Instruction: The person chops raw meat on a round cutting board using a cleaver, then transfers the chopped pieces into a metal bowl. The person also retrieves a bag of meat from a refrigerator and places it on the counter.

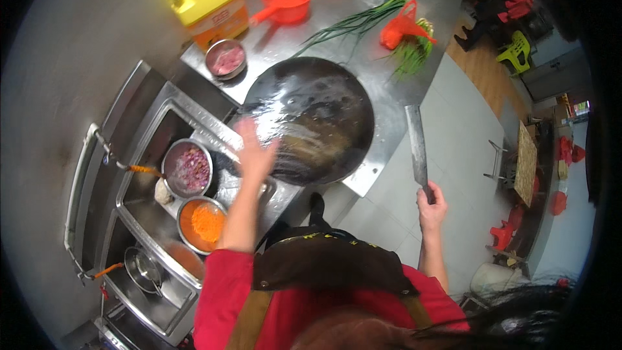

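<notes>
In my right hand is the handle of a cleaver. It is held off to the right of a round dark chopping board, above the floor, with its narrow side showing. My left hand, blurred, is over the board's lower left edge with nothing visible in it. Whether it touches the board cannot be told. The board's surface looks wet and shiny. Left of that hand stands a metal bowl of chopped purple onion. Below it is a metal bowl of shredded carrot.
A steel sink with taps runs along the left. Behind the board are a metal bowl of raw meat, a yellow jug, a red plastic dipper, green onions and a red plastic bag. A seated person is farther off.
</notes>
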`<state>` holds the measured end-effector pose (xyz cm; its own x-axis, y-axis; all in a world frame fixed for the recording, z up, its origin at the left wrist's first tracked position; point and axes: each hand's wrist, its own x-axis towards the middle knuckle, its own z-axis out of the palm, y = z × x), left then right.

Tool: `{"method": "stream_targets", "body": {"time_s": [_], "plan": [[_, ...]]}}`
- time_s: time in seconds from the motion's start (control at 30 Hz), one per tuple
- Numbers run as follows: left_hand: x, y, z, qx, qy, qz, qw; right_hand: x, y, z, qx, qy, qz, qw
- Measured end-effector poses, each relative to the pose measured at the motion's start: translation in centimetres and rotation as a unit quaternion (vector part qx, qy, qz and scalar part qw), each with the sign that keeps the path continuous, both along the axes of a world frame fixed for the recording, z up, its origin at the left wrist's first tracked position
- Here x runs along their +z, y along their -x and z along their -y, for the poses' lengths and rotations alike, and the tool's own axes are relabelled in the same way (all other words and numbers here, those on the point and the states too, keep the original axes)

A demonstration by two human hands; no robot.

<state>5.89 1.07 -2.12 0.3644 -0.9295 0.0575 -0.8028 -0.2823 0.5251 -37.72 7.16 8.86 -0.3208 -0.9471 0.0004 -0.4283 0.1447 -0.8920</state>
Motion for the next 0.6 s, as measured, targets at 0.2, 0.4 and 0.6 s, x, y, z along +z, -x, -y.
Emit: {"method": "stream_targets", "body": {"time_s": [0.2,0.4,0.6], "plan": [[2.7,7.5,1.0,-0.041,-0.073,-0.033,0.996,-1.7,4.1,1.3,-0.009,0.013,0.006,1.0],[0.8,24.0,9.5,-0.324,0.057,0.136,0.934,-3.4,7.2,1.3,-0.022,0.019,0.019,0.999],[0.9,13.0,13.6,-0.099,0.028,0.123,0.987,-3.4,7.7,1.2,-0.032,0.005,0.032,0.999]]}}
